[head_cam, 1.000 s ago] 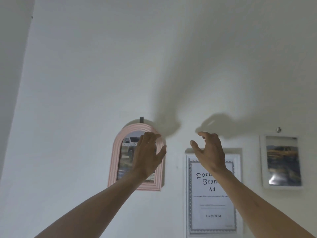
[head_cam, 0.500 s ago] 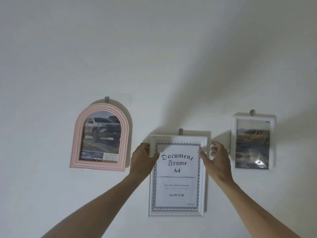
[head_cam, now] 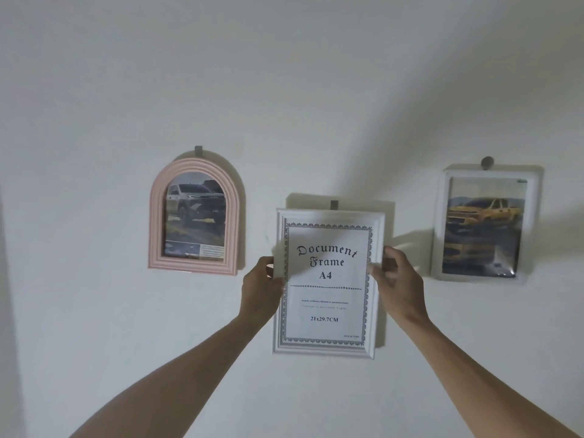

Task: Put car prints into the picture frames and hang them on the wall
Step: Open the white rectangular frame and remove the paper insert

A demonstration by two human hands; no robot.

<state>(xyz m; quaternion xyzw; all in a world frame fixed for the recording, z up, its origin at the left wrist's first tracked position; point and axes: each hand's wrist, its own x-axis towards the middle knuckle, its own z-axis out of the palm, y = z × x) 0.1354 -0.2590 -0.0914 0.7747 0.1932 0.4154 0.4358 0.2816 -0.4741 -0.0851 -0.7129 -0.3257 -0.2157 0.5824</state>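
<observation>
Head view: a plain white wall [head_cam: 284, 90] fills the frame, shadowed toward two o'clock. At centre, the white document frame [head_cam: 328, 350] hangs under a small hook [head_cam: 334, 204]; the left hand [head_cam: 260, 290] and right hand [head_cam: 398, 284] grip its side edges. At ten o'clock hangs a pink arched frame [head_cam: 156, 222] with a car print [head_cam: 194, 213]; at three o'clock, a white frame [head_cam: 441, 222] holding a yellow car print [head_cam: 483, 226].

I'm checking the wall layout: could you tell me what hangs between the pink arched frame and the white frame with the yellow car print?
In the head view, the white document frame, gripped at its sides by both hands, left and right.
</observation>
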